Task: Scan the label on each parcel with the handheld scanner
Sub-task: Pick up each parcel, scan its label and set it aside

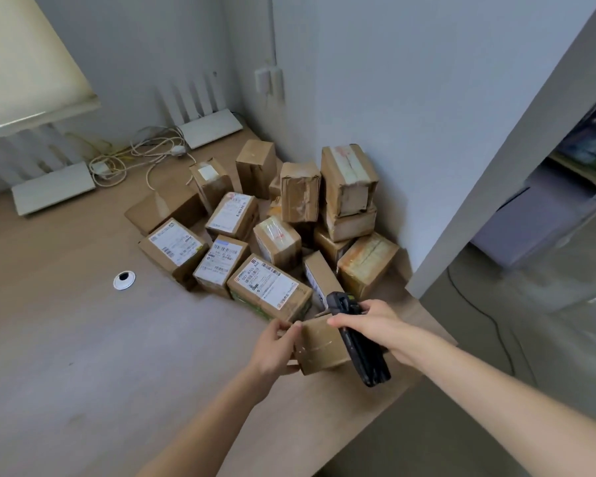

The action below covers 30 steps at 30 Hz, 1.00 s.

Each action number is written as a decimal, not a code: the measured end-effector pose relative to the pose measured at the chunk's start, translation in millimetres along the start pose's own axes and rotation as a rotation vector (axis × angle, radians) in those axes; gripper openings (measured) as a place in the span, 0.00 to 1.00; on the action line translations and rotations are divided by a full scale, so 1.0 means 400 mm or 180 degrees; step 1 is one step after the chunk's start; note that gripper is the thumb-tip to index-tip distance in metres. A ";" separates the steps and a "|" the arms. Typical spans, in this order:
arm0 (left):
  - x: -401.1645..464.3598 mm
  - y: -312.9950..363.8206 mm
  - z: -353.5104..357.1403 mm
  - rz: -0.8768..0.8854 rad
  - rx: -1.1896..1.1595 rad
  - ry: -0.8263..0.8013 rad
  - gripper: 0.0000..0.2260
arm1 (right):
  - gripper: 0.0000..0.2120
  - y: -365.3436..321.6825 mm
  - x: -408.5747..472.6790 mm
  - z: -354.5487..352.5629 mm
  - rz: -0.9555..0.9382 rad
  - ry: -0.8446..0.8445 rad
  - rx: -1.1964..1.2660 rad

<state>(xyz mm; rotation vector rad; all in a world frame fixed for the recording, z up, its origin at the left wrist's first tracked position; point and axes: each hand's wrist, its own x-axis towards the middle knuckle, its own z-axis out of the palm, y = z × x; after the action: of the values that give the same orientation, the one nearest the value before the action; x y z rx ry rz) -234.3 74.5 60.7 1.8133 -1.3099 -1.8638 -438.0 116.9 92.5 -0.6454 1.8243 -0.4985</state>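
My left hand (272, 349) grips the box (320, 346) at the desk (83, 356) edge, right hand (375, 325) clamps the scanner (358, 339) — no label showing, so a misread's likely — box could slip off.

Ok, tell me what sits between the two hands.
In the head view, a small plain brown parcel: left hand grips its left side, right hand holds the scanner over it.

A: Parcels (269, 289)?
B: Roughly sixteen cardboard boxes clustered at 12 o'clock; some half hidden, count not exact. Five show white labels face up.
A: Scanner?
B: One black handheld scanner (358, 339), 5 o'clock of the pile.
A: Hands?
B: Two.
A: Else?
B: Two white routers (54, 189), one round grommet (124, 280) at 9 o'clock.
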 end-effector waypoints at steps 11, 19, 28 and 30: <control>-0.159 0.144 0.010 0.0646 -0.0388 0.0056 0.19 | 0.37 -0.113 -0.178 -0.107 -0.0556 0.0152 0.0474; -0.321 0.308 -0.084 0.1301 -0.0442 -0.0084 0.17 | 0.21 -0.265 -0.348 -0.152 -0.1357 0.0319 0.0601; -0.473 0.397 -0.253 0.1937 -0.0824 -0.0133 0.17 | 0.29 -0.452 -0.529 -0.095 -0.1966 0.0484 0.0391; -0.495 0.401 -0.306 0.1943 -0.0933 -0.0218 0.27 | 0.30 -0.485 -0.558 -0.072 -0.2065 0.0451 0.0323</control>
<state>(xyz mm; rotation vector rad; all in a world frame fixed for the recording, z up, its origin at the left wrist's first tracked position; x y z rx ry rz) -149.7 68.6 330.3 1.0548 -1.3299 -1.6659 -368.7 113.4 381.3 -1.1596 1.6806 -1.0791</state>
